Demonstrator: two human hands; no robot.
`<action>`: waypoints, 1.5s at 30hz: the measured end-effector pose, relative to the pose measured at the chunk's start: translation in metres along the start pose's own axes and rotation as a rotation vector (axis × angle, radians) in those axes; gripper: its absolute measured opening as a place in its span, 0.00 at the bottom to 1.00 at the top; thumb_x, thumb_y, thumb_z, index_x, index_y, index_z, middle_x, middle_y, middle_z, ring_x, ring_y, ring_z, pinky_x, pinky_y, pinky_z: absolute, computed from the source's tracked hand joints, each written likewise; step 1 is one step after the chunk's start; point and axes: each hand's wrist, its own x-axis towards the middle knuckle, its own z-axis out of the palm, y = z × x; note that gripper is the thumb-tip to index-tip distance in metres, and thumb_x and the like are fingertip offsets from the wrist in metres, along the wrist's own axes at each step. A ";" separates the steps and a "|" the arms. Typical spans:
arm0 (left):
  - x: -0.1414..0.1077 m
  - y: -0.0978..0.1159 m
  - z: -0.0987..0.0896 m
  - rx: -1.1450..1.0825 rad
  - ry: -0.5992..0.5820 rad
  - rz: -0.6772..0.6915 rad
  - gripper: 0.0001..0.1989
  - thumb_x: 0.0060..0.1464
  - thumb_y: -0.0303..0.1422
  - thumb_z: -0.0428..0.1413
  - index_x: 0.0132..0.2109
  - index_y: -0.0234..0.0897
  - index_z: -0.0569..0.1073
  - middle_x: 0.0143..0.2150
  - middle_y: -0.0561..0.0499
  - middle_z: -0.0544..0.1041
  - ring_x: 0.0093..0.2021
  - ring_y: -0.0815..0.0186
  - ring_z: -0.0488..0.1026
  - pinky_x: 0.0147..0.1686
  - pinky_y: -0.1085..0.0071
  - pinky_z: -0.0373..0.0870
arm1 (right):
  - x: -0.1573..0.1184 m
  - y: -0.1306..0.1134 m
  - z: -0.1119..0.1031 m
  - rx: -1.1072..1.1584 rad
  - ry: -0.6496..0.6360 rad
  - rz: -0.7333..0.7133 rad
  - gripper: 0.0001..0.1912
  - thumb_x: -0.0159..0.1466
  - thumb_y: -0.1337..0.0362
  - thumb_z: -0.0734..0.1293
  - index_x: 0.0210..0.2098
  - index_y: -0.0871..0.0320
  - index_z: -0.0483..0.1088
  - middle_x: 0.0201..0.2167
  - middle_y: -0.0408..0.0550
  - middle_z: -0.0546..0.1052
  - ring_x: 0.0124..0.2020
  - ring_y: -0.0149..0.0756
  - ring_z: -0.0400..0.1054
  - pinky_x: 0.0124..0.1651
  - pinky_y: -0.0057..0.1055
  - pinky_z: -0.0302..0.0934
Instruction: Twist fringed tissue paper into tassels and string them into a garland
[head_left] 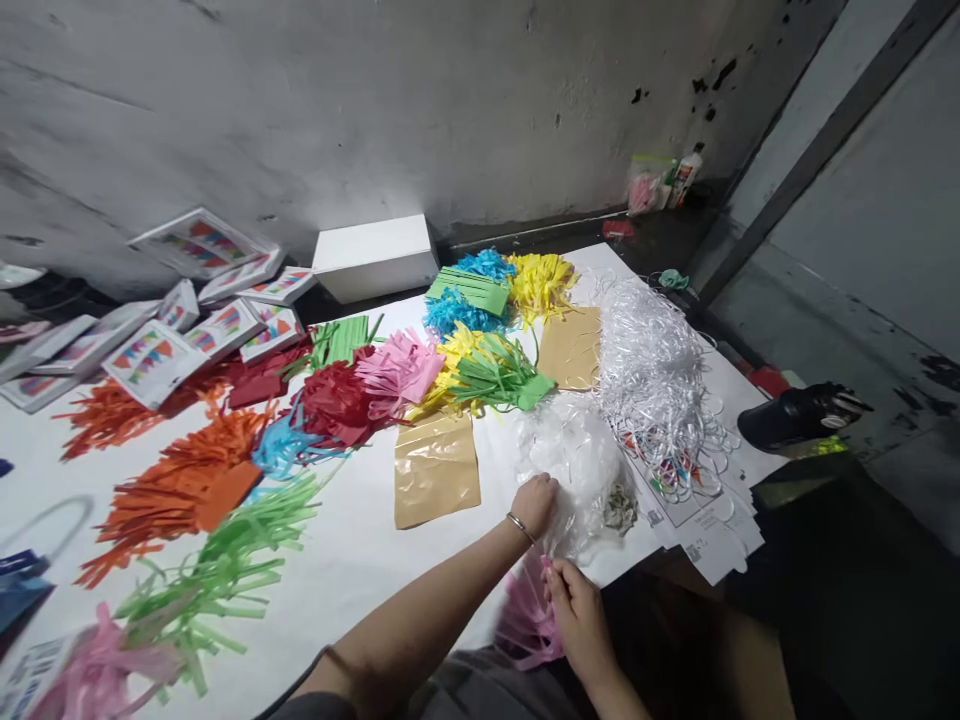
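Note:
My left hand, with a bangle at the wrist, is closed over the near left edge of a clear plastic bag; what its fingers hold is hidden. Just below it, my right hand pinches the top of a pink tissue tassel, whose strips hang down at the table's front edge. A crumpled greyish bundle lies at the right part of the bag. Left of the bag, a brown packet rests flat on the white table.
Orange, green, red, blue and yellow tassels spread across the table's left and middle. Boxes with printed bunting pile up at the back left, beside a white box. White strings and a black bottle are at the right.

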 end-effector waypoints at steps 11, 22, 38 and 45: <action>-0.133 -0.033 -0.087 -1.299 0.123 -0.202 0.15 0.43 0.35 0.65 0.36 0.32 0.71 0.22 0.57 0.69 0.19 0.76 0.62 0.21 0.76 0.62 | 0.026 -0.078 0.020 -0.017 -0.169 -0.169 0.16 0.69 0.57 0.55 0.31 0.57 0.67 0.25 0.42 0.70 0.25 0.30 0.64 0.32 0.25 0.58; -0.225 -0.066 -0.110 -1.369 0.430 -0.163 0.15 0.44 0.35 0.66 0.36 0.32 0.72 0.24 0.54 0.73 0.21 0.74 0.66 0.22 0.76 0.65 | 0.003 -0.129 0.088 -0.253 -0.495 -0.385 0.15 0.67 0.64 0.56 0.26 0.57 0.66 0.24 0.42 0.70 0.28 0.31 0.64 0.34 0.25 0.53; -0.274 -0.086 -0.130 -0.988 0.430 -0.027 0.08 0.52 0.35 0.59 0.36 0.33 0.73 0.31 0.51 0.72 0.28 0.70 0.69 0.26 0.74 0.72 | -0.012 -0.146 0.115 -0.161 -0.728 -0.348 0.17 0.68 0.59 0.57 0.24 0.58 0.64 0.22 0.40 0.67 0.26 0.29 0.62 0.32 0.24 0.53; -0.280 -0.083 -0.131 -0.978 0.418 -0.026 0.09 0.52 0.35 0.60 0.36 0.33 0.74 0.32 0.51 0.72 0.27 0.71 0.70 0.26 0.74 0.71 | -0.016 -0.145 0.118 -0.270 -0.702 -0.477 0.15 0.67 0.64 0.57 0.25 0.57 0.64 0.24 0.41 0.67 0.27 0.30 0.62 0.32 0.25 0.53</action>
